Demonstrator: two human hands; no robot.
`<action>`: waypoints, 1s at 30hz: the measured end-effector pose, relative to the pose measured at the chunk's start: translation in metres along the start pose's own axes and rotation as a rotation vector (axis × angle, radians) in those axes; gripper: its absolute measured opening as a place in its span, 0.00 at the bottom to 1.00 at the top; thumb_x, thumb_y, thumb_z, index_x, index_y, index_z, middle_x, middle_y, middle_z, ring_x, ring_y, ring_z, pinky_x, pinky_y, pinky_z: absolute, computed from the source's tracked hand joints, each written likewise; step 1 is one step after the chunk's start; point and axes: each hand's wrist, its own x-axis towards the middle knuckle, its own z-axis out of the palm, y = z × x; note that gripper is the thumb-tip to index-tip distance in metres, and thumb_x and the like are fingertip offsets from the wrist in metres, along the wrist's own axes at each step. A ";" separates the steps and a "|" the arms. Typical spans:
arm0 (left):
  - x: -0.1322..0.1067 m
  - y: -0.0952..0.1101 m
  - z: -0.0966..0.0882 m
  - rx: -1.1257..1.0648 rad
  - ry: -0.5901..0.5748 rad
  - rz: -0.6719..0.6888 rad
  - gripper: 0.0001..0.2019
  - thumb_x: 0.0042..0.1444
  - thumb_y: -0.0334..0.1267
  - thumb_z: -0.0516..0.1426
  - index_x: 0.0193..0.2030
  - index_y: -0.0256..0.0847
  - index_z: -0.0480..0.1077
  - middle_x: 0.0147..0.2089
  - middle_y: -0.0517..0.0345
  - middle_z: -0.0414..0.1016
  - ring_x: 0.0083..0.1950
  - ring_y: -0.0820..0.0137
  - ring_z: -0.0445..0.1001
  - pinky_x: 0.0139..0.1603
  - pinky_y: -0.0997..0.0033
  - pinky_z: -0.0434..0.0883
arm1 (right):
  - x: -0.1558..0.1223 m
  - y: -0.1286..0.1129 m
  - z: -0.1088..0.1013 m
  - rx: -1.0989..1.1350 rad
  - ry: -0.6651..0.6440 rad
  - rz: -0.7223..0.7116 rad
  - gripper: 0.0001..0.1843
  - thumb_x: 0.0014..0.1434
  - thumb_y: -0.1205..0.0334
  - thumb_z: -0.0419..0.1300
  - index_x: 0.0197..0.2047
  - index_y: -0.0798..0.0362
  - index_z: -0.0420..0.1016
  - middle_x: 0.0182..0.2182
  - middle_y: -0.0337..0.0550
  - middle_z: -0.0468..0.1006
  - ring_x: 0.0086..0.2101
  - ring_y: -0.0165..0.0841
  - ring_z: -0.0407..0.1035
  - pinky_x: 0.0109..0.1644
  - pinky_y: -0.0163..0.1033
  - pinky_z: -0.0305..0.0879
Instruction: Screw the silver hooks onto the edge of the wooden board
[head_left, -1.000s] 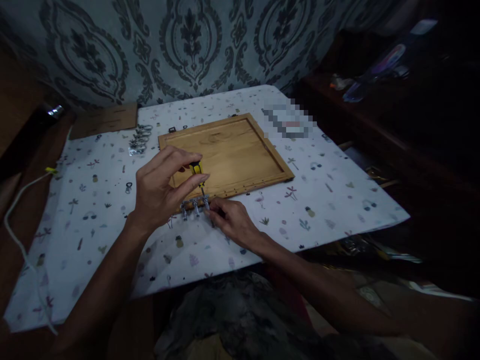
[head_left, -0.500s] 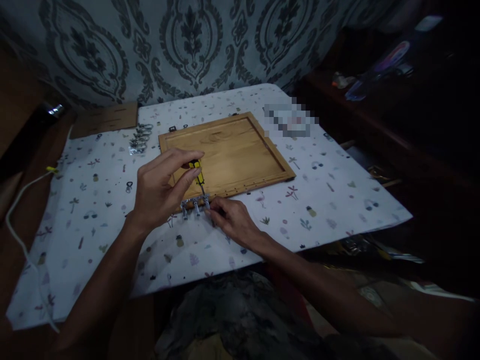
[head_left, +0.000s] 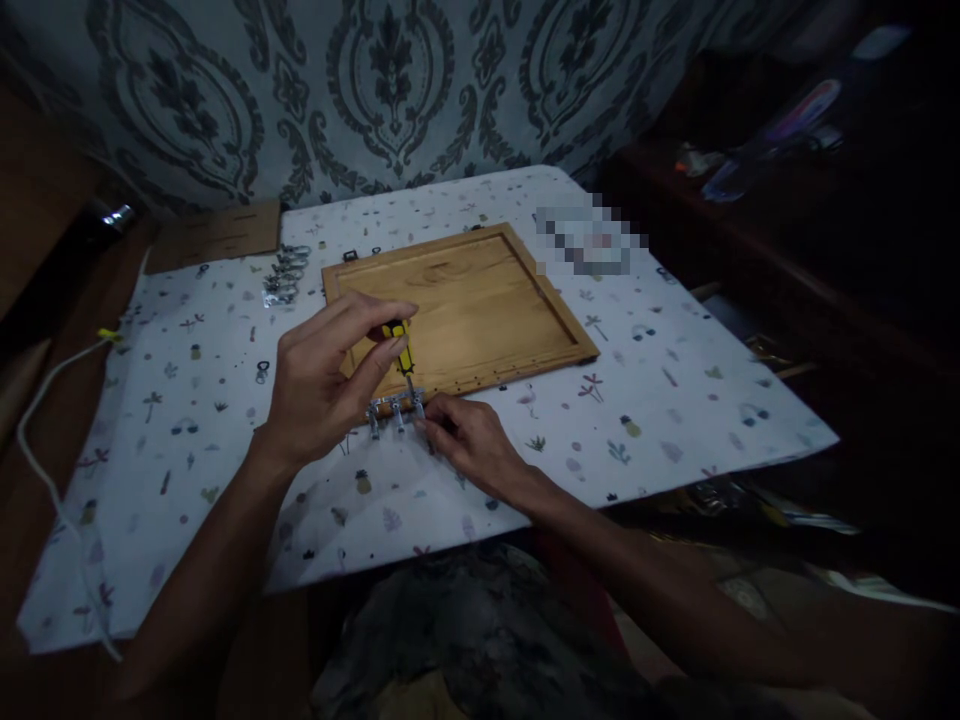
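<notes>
screwdriver [head_left: 406, 358], yellow/blk handle, at right side of l. hand [head_left: 326, 365], between thumb and fingertips; l. hand clamped on the handle. tool near upright, slight tilt, shaft pointing down to the right-most of three metal fittings [head_left: 397, 415]; exact tip contact too small to confirm. r. hand [head_left: 472, 440] on near right side of same fitting: fingers curled in close, tips at its edge. whether r. fingers are clamped on it, cannot tell. screwdriver thus sits to the left and far side of r. hand, apart from it.

fittings stand in a row along near edge of wooden board [head_left: 457, 310], toward its left end, lower ends projecting onto the near side. board lies flat, raised frame approx. all round, recessed floor of grained wood; row of small dark marks along near rail, right of fittings. l. hand covers near left corner area.

board rests on table cover [head_left: 225, 520], white w/ small printed motifs. far left: group of metal pcs [head_left: 286, 275], next to cardboard [head_left: 217, 235]. far right: item blurred out [head_left: 589, 240], id n/a. white cable [head_left: 46, 480] w/ yellow tag runs along left edge. storage below right table edge: contents too dark to id.
</notes>
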 end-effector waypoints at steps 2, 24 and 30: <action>0.000 0.001 0.001 -0.008 -0.007 0.004 0.08 0.66 0.32 0.59 0.50 0.42 0.77 0.44 0.56 0.82 0.41 0.71 0.78 0.46 0.70 0.76 | 0.000 0.000 0.000 0.003 -0.001 -0.005 0.12 0.65 0.57 0.56 0.30 0.51 0.66 0.22 0.36 0.71 0.25 0.30 0.64 0.33 0.36 0.56; -0.001 -0.002 0.004 -0.014 -0.006 0.052 0.08 0.64 0.31 0.62 0.48 0.42 0.78 0.41 0.58 0.82 0.40 0.71 0.78 0.43 0.71 0.75 | 0.000 0.000 0.000 -0.013 0.004 -0.012 0.12 0.65 0.57 0.56 0.30 0.51 0.67 0.23 0.36 0.70 0.25 0.29 0.62 0.33 0.36 0.55; 0.000 -0.001 0.002 -0.035 -0.017 0.042 0.07 0.64 0.31 0.61 0.47 0.43 0.79 0.41 0.58 0.82 0.40 0.70 0.78 0.43 0.69 0.75 | 0.000 -0.001 0.000 -0.013 -0.002 -0.011 0.12 0.66 0.57 0.56 0.31 0.51 0.69 0.23 0.36 0.72 0.25 0.30 0.64 0.33 0.36 0.57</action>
